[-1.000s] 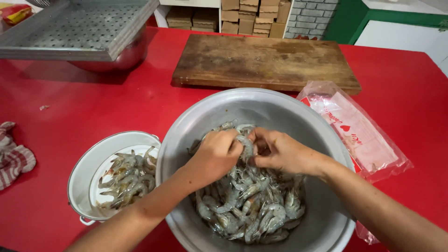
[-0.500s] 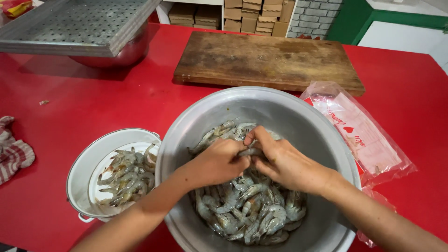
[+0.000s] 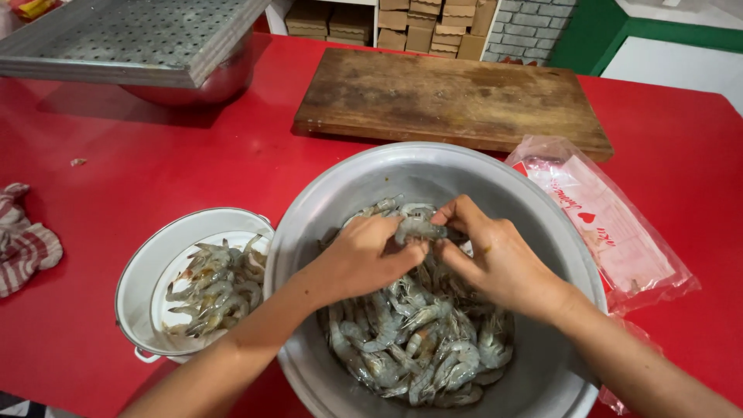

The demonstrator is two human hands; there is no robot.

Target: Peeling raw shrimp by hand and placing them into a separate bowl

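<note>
Over the large metal basin (image 3: pixel 433 174) of raw shrimp on the red table (image 3: pixel 155 170), left hand (image 3: pixel 368 255) and right hand (image 3: pixel 495 259) fingers pinch one shrimp (image 3: pixel 418 228) between them.

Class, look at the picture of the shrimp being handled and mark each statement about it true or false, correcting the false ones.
1. Both hands hold one shrimp over the large metal bowl. True.
2. The left hand rests on the wooden cutting board. False: it is over the metal bowl, on the shrimp.
3. The small white pot beside the bowl holds shrimp. True.
4. The table is blue. False: it is red.
5. A clear plastic bag lies by the right hand side of the bowl. True.
</note>
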